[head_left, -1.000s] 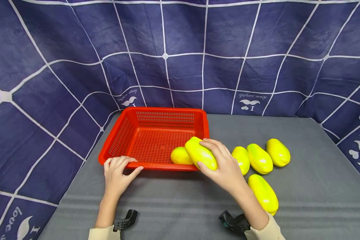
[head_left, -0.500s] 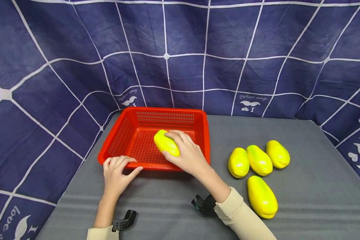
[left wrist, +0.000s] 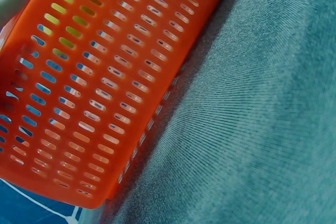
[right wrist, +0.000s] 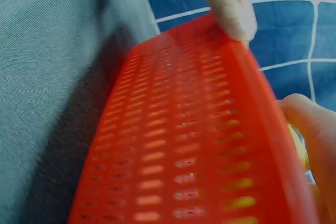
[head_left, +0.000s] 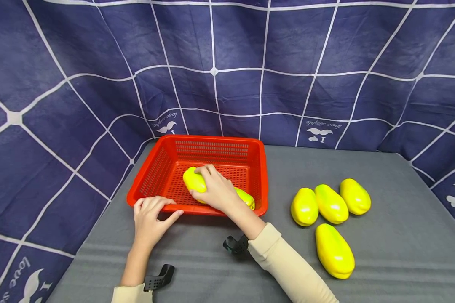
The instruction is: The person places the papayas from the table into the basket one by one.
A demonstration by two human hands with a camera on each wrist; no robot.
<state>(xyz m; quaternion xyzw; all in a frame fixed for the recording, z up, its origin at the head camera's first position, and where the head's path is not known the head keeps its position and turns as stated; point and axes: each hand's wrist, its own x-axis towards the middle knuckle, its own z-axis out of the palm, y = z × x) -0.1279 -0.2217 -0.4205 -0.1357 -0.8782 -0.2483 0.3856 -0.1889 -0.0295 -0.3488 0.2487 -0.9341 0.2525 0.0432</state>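
Observation:
A red plastic basket [head_left: 197, 209] with slotted walls stands on the grey cloth. My left hand [head_left: 150, 221] grips its near rim at the left, fingers over the edge and thumb on the near side. Inside the basket, my right hand [head_left: 217, 188] holds a yellow-green papaya [head_left: 193, 180] from above, low over the floor. Another papaya [head_left: 244, 198] lies in the near right part, partly hidden by the right hand. In the right wrist view, the basket wall hides most of the held papaya, and the right thumb [right wrist: 315, 124] shows just past the rim.
Right of the basket, three papayas [head_left: 331, 204] lie side by side on the grey cloth, and one more papaya [head_left: 334, 251] lies nearer to me. A blue curtain [head_left: 235, 92] with white lines hangs behind the basket and along the left side.
My right hand has carried the papaya leftward over the near rim and lowered it into the basket. The other papaya there shows again beside it. The left hand keeps its place on the rim.

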